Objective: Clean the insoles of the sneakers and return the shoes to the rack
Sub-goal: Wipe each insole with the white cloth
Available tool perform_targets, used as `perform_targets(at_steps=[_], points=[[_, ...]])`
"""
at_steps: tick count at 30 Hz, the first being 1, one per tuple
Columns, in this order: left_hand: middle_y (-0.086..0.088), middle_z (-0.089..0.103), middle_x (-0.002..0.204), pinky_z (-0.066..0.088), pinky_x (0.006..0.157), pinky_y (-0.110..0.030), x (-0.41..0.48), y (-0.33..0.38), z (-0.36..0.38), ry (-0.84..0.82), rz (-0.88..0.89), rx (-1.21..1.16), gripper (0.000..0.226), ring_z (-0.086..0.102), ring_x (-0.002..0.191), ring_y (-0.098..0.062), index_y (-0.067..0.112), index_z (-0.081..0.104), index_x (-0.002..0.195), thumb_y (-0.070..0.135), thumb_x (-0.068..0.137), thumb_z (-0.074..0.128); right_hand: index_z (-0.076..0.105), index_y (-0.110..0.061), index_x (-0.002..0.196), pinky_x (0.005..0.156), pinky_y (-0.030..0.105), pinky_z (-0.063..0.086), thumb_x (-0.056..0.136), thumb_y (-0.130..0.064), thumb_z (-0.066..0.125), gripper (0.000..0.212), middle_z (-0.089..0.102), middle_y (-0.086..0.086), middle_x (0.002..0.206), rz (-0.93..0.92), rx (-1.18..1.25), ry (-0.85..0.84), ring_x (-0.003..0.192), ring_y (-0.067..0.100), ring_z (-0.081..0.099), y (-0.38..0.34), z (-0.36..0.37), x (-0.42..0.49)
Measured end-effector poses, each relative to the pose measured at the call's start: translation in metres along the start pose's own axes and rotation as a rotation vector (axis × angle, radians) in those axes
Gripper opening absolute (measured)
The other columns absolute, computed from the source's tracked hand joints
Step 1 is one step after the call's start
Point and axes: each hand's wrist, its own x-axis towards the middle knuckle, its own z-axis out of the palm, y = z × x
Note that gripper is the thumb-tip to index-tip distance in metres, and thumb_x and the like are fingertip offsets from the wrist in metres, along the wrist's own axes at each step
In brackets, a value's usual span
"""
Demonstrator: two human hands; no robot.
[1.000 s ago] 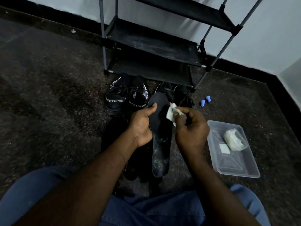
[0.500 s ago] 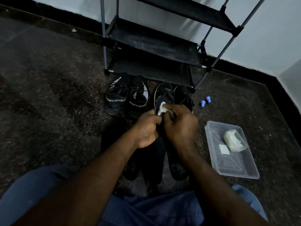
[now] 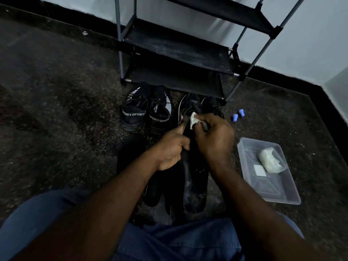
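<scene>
My left hand [image 3: 172,150] grips the left edge of a long black insole [image 3: 194,187] that runs from my lap toward the shoes. My right hand [image 3: 214,138] pinches a crumpled white wipe [image 3: 194,120] against the insole's far end. Just beyond it stand a pair of plain black sneakers [image 3: 190,104], partly hidden by my hands. To their left sits a black pair marked SPORT [image 3: 146,112]. More dark insoles [image 3: 154,189] lie on the floor under my left arm. The black shoe rack [image 3: 177,49] stands behind the shoes.
A clear plastic tray [image 3: 282,189] lies on the floor to the right, holding a white wad and a small white square. Two small blue caps [image 3: 238,114] lie near the rack's right leg. Dark speckled floor meets a pale wall with a black skirting.
The insole has tilted and shifted right with its far end lower toward the black sneakers. My right hand moved from its side up to its far tip with the wipe.
</scene>
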Motion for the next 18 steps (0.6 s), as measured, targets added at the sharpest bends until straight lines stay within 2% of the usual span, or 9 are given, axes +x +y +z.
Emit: perform_targets(at_steps=[2, 5, 6, 8, 10, 14, 16, 18], points=[[-0.006, 0.063, 0.089, 0.041, 0.066, -0.028, 0.001, -0.003, -0.001, 0.002, 0.001, 0.010, 0.083, 0.054, 0.074, -0.013, 0.022, 0.055, 0.143, -0.022, 0.077, 0.030, 0.078, -0.025, 0.100, 0.079, 0.043, 0.054, 0.079, -0.035, 0.054, 0.033, 0.075, -0.005, 0.095, -0.014, -0.006, -0.011, 0.090, 0.022, 0.067, -0.002, 0.001, 0.001], [-0.009, 0.067, 0.097, 0.045, 0.071, -0.032, 0.002, -0.002, -0.004, 0.026, 0.002, 0.011, 0.079, 0.057, 0.085, -0.022, 0.022, 0.057, 0.140, -0.022, 0.079, 0.032, 0.077, -0.023, 0.099, 0.077, 0.045, 0.052, 0.082, -0.034, 0.056, 0.029, 0.073, -0.001, 0.094, -0.214, -0.086, -0.089, 0.088, 0.027, 0.065, -0.004, 0.000, -0.006], [-0.006, 0.068, 0.094, 0.046, 0.070, -0.030, 0.002, -0.001, -0.002, 0.020, -0.008, 0.023, 0.079, 0.058, 0.083, -0.019, 0.022, 0.057, 0.139, -0.022, 0.079, 0.032, 0.077, -0.023, 0.099, 0.077, 0.046, 0.052, 0.082, -0.035, 0.055, 0.030, 0.073, 0.000, 0.093, -0.216, -0.113, -0.083, 0.088, 0.027, 0.065, 0.000, -0.001, -0.003], [-0.001, 0.066, 0.086, 0.043, 0.068, -0.027, 0.001, -0.002, 0.001, -0.001, -0.022, 0.036, 0.082, 0.057, 0.076, -0.011, 0.022, 0.056, 0.141, -0.022, 0.076, 0.032, 0.077, -0.025, 0.099, 0.079, 0.047, 0.053, 0.081, -0.037, 0.054, 0.032, 0.073, -0.002, 0.093, -0.073, -0.103, -0.037, 0.090, 0.025, 0.066, 0.010, -0.002, 0.007], [-0.002, 0.066, 0.089, 0.043, 0.068, -0.026, 0.001, -0.004, 0.002, -0.007, -0.021, 0.023, 0.082, 0.057, 0.077, -0.011, 0.022, 0.057, 0.140, -0.020, 0.074, 0.034, 0.077, -0.026, 0.100, 0.079, 0.045, 0.055, 0.080, -0.033, 0.055, 0.030, 0.074, -0.003, 0.094, -0.028, -0.046, 0.004, 0.089, 0.022, 0.066, 0.014, -0.003, 0.007], [-0.008, 0.071, 0.111, 0.050, 0.074, -0.028, 0.002, -0.003, -0.003, 0.011, 0.010, -0.005, 0.078, 0.066, 0.091, -0.017, 0.030, 0.062, 0.131, -0.020, 0.078, 0.034, 0.076, -0.024, 0.098, 0.078, 0.042, 0.051, 0.082, -0.029, 0.060, 0.023, 0.073, -0.002, 0.093, -0.266, -0.061, -0.048, 0.086, 0.025, 0.065, 0.004, 0.001, -0.014], [-0.007, 0.070, 0.107, 0.051, 0.071, -0.025, 0.003, -0.003, -0.002, -0.010, -0.012, -0.020, 0.083, 0.066, 0.085, -0.013, 0.031, 0.060, 0.133, -0.024, 0.078, 0.029, 0.076, -0.027, 0.098, 0.079, 0.043, 0.053, 0.082, -0.033, 0.059, 0.024, 0.074, -0.004, 0.092, -0.175, -0.089, -0.027, 0.086, 0.023, 0.066, 0.013, -0.001, -0.008], [-0.007, 0.070, 0.111, 0.050, 0.075, -0.025, 0.003, -0.004, -0.002, -0.033, -0.027, -0.037, 0.086, 0.066, 0.088, -0.013, 0.029, 0.057, 0.139, -0.023, 0.076, 0.029, 0.078, -0.029, 0.097, 0.080, 0.040, 0.056, 0.084, -0.033, 0.063, 0.020, 0.076, -0.011, 0.092, 0.030, 0.001, -0.026, 0.087, 0.013, 0.069, 0.023, -0.006, 0.001]])
